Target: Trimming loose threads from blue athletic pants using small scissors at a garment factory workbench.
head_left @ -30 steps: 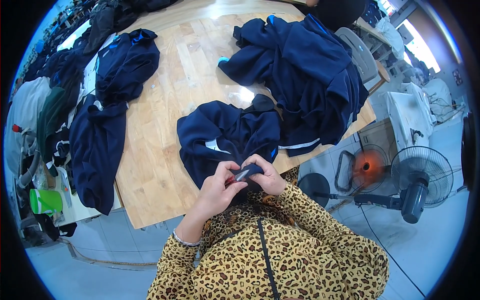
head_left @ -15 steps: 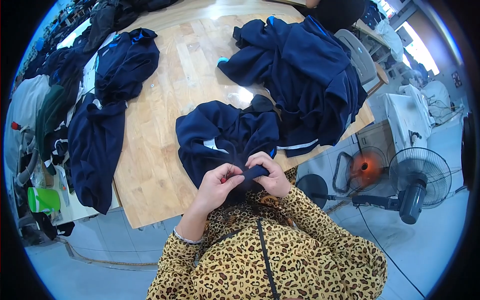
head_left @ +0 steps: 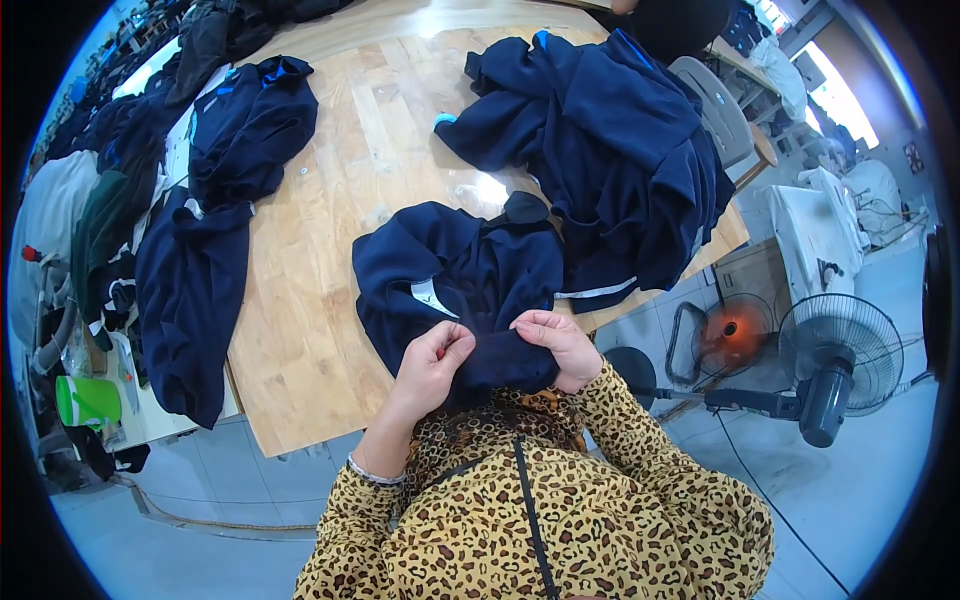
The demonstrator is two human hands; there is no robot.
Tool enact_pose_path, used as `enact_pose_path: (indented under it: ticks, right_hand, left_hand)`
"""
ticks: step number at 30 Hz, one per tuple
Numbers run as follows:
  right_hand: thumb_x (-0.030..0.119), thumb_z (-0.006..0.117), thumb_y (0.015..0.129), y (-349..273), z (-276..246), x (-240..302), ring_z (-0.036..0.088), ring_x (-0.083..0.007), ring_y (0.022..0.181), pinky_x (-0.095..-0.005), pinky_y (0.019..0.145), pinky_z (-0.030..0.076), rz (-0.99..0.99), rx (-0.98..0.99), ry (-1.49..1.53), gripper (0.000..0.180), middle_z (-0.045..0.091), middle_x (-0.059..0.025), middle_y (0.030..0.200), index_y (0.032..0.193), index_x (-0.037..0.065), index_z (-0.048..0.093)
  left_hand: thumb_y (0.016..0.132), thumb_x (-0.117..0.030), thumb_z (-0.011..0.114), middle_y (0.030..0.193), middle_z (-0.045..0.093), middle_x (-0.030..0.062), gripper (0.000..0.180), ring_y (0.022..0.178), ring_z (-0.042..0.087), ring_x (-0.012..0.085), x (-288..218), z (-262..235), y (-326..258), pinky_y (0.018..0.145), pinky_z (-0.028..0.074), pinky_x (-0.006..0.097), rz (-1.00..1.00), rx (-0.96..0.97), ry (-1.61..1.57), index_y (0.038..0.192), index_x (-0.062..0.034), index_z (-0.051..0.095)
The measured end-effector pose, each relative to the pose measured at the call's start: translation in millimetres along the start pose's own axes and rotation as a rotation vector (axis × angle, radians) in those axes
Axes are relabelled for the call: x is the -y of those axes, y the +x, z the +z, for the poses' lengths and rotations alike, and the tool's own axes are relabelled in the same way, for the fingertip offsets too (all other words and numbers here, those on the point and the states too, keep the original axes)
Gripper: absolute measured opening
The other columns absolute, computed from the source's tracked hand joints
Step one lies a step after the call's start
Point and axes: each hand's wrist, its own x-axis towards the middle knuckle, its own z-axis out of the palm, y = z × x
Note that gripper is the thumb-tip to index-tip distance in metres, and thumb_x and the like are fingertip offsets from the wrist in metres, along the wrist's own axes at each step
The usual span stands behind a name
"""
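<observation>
A person in a leopard-print jacket [head_left: 540,520] is looking down at both hands, which are meeting just above the chest at the near edge of a pale wooden counter [head_left: 330,330]. The left hand [head_left: 432,362] is pinching a fold of a navy blue garment [head_left: 470,290], its grip closed tight with thumb and fingertips pressing the dark cloth. The right hand [head_left: 558,345], just beside it at three o'clock, is also gripping the same fold, fingers curling over the top edge. A thin bracelet [head_left: 372,472] is circling the left wrist.

The navy garment is lying bunched on the counter at twelve o'clock from the hands, its near end drooping over the counter edge into both grips. A small white label [head_left: 432,296] is showing on it near the left hand.

At one o'clock, a bigger heap of navy garments [head_left: 610,150] is spreading to the counter's right edge, touching the held piece. At ten o'clock, well apart, more dark garments [head_left: 215,210] are hanging over the counter's left side.

On the floor at three o'clock, a grey standing fan [head_left: 835,350] is sitting beside a glowing orange heater [head_left: 728,332]. A green cup [head_left: 85,400] is standing at nine o'clock, far left.
</observation>
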Motion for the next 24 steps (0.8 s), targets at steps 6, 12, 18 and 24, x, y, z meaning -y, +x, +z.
enact_pose_path:
  ticks: [6, 12, 18, 24]
  right_hand:
    - [0.01, 0.058, 0.087, 7.6, -2.1, -2.0, 0.064, -0.0141, 0.08, -0.0269, 0.074, 0.052, 0.067, -0.085, 0.096, 0.011, 0.066, -0.0066, 0.092, 0.093, 0.002, 0.062]
    - [0.012, 0.058, 0.088, 9.5, 0.8, 0.9, 0.065, -0.0177, 0.083, -0.0294, 0.076, 0.053, 0.165, -0.134, 0.159, 0.015, 0.065, -0.0093, 0.094, 0.096, 0.0, 0.061]
    - [0.013, 0.058, 0.088, 10.1, 1.7, 0.1, 0.065, -0.0179, 0.083, -0.0293, 0.076, 0.053, 0.171, -0.116, 0.168, 0.017, 0.065, -0.0097, 0.095, 0.097, -0.001, 0.061]
    - [0.012, 0.058, 0.087, 11.8, -1.9, -7.3, 0.064, -0.0132, 0.079, -0.0253, 0.072, 0.052, 0.127, -0.102, 0.089, 0.015, 0.066, -0.0065, 0.092, 0.095, 0.0, 0.063]
  left_hand:
    - [0.088, -0.011, 0.057, 0.068, 0.049, -0.0034, 0.013, 0.064, 0.041, 0.0039, 8.6, -2.5, 4.7, 0.058, 0.036, 0.019, -0.032, -0.045, 0.034, 0.084, 0.0018, 0.056]
    - [0.087, -0.013, 0.059, 0.069, 0.05, -0.0033, 0.015, 0.064, 0.041, 0.0043, 16.8, -2.8, 8.4, 0.058, 0.036, 0.02, -0.078, -0.074, 0.045, 0.085, 0.0022, 0.058]
    - [0.087, -0.013, 0.059, 0.069, 0.051, -0.0032, 0.016, 0.065, 0.043, 0.0044, 12.4, -2.8, 8.5, 0.06, 0.037, 0.019, -0.113, -0.092, -0.028, 0.084, 0.003, 0.058]
    - [0.083, -0.009, 0.063, 0.071, 0.055, 0.0007, 0.011, 0.061, 0.048, 0.0066, 6.3, 6.9, 10.5, 0.058, 0.041, 0.022, -0.01, -0.078, 0.117, 0.087, 0.0012, 0.061]
